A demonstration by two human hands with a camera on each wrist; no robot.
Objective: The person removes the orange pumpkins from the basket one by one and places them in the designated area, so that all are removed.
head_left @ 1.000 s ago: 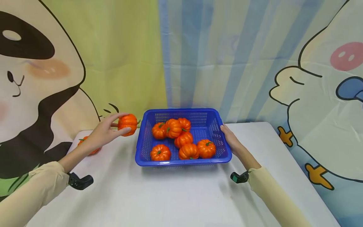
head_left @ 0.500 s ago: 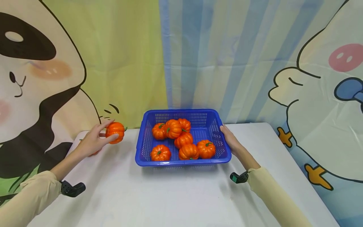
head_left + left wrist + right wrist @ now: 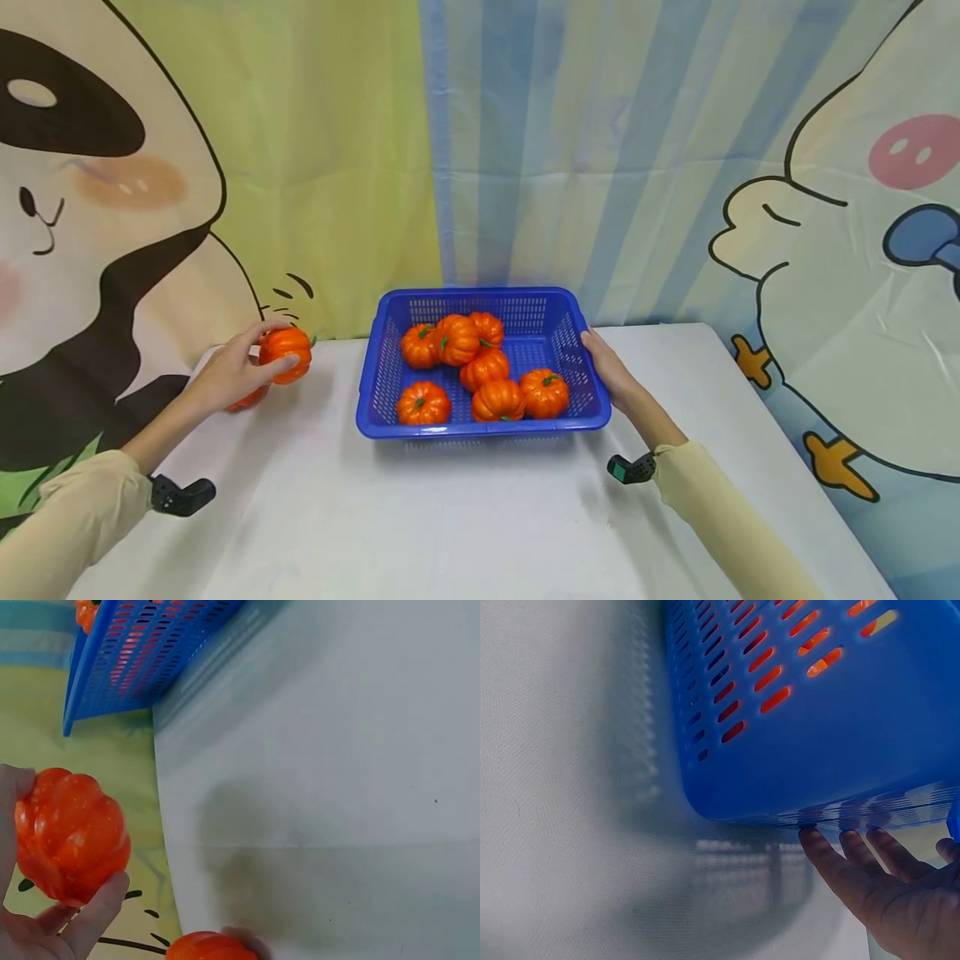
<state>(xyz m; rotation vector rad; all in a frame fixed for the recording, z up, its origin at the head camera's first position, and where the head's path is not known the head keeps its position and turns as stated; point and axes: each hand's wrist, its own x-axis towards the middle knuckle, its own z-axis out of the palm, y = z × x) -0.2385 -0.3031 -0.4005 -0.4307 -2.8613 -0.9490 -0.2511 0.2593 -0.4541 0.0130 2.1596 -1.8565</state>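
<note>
A small orange pumpkin (image 3: 286,355) with a green stem sits between the thumb and fingers of my left hand (image 3: 228,372), left of the basket. In the left wrist view, thumb and fingertips grip opposite sides of that pumpkin (image 3: 71,832), above its shadow. Partly hidden behind this hand, another orange pumpkin (image 3: 247,400) lies on the table. My right hand (image 3: 611,371) is at the right side of a blue perforated basket (image 3: 480,432). In the right wrist view, fairly straight fingers (image 3: 840,870) touch the basket's outer wall, thumb near the rim.
Several orange pumpkins (image 3: 483,368) lie in the basket, grouped toward its left and front. A white-covered table (image 3: 480,517) carries the basket near its back edge. Behind it hangs a curtain (image 3: 517,150) printed with cartoon animals. Each wrist wears a dark band.
My left hand has moved left and slightly down with the pumpkin, away from the basket and toward the pumpkin on the table. The right hand and basket have stayed in place.
</note>
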